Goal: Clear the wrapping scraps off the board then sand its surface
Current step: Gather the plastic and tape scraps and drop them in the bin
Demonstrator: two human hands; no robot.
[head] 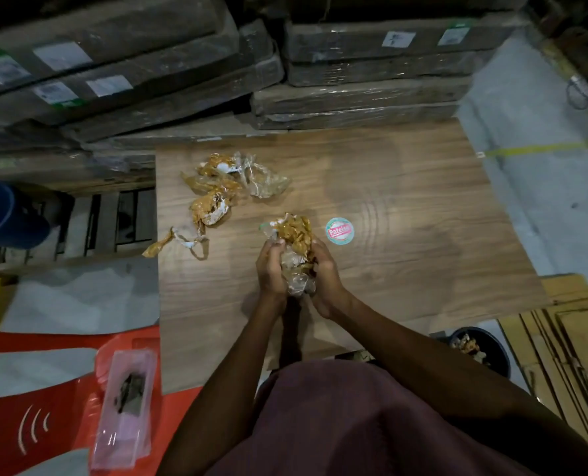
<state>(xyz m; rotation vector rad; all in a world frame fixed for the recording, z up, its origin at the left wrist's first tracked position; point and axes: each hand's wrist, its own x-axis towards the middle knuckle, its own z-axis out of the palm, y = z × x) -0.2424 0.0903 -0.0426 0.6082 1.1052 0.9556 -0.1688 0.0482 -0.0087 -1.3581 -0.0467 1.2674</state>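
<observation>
Down at the near left, a clear plastic box (125,407) sits on a red chair (45,400), something dark inside. At the near right, a black bucket (492,355) holds crumpled scraps. Mid-board, the left hand (270,266) and right hand (323,269) curl round a wad of wrapping (294,249), squeezing it between them. Beside them, a round sticker (339,230) on the board (406,207). Farther out, loose wrapping scraps (224,187) lie by its left edge.
</observation>
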